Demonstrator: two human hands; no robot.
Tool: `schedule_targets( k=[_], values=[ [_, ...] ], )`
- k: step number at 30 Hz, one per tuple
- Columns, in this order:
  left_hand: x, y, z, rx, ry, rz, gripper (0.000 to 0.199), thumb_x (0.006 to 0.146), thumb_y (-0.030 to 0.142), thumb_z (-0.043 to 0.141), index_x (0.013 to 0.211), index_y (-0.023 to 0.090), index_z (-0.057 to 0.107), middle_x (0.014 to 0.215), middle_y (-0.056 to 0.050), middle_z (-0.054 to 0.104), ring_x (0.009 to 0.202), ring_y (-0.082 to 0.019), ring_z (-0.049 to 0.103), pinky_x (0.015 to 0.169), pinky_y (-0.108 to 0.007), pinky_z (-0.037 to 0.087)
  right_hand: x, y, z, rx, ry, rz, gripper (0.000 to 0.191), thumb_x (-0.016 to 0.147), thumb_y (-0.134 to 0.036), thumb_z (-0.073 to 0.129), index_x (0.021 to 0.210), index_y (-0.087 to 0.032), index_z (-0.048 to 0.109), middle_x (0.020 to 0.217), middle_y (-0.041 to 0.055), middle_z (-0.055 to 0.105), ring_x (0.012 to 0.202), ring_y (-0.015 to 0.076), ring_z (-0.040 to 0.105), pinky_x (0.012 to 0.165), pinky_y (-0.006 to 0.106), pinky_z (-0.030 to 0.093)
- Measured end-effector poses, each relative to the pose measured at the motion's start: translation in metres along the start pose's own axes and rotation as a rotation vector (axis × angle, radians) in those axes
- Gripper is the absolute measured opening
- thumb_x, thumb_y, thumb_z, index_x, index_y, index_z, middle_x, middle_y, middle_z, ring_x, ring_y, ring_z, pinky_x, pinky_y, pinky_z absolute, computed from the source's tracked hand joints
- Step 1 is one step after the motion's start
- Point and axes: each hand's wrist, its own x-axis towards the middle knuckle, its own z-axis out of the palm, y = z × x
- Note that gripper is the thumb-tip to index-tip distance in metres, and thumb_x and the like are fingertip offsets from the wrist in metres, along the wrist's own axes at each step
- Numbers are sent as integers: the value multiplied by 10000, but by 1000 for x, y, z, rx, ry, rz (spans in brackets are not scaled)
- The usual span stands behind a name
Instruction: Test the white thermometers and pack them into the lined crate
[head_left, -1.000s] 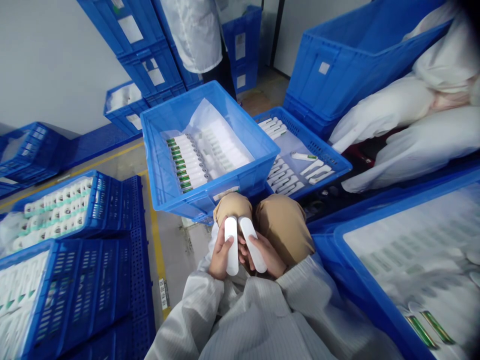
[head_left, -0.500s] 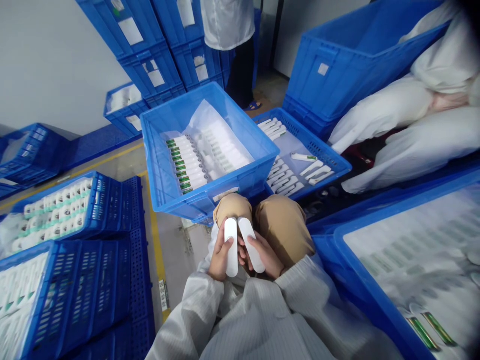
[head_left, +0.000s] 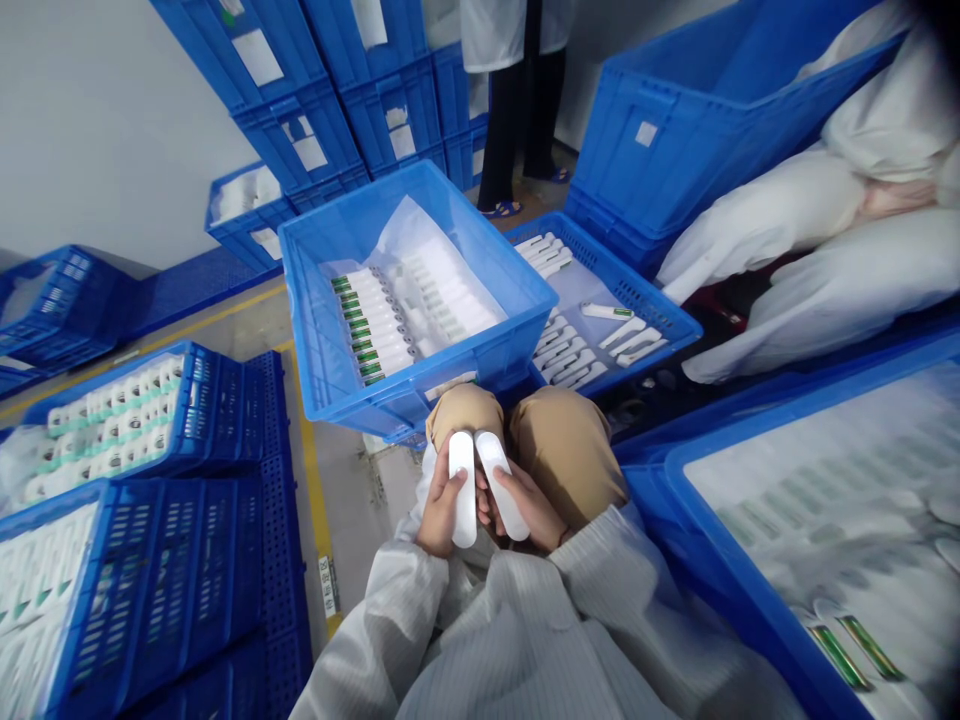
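Above my lap, my left hand (head_left: 439, 508) is closed around a long white piece with rounded ends (head_left: 463, 490). My right hand (head_left: 531, 500) grips a second white piece of the same shape (head_left: 501, 485). The two pieces lie side by side, their upper ends close together and their lower ends apart. Both thumbs rest on the smooth faces; the undersides are hidden. Just beyond my knees is a blue crate (head_left: 360, 405) holding a row of white devices with green ends (head_left: 375, 325) on white sheeting.
To its right, a shallow blue tray (head_left: 679, 325) bears similar white devices. A large crate (head_left: 679, 470) stands at my right. Perforated crates (head_left: 225, 410) are on the left. One person stands behind (head_left: 510, 130); another in white (head_left: 810, 240) sits at the right.
The standing person has moved to the right, and both legs now show. My hands keep their hold on the two white pieces, with hardly any movement.
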Motion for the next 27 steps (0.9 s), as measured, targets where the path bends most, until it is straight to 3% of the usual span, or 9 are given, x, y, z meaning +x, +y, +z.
schedule_targets(
  k=[27],
  values=[
    [0,2,3,16,-2,5,878,800,392,615,1497,265,96,745,6,633,596,-163,625,468,-245,490,0,-2,1,-6,44,43,458,757,-574,639,919,-171,494,566,-15,600,353,98,514,291,167,406]
  ],
)
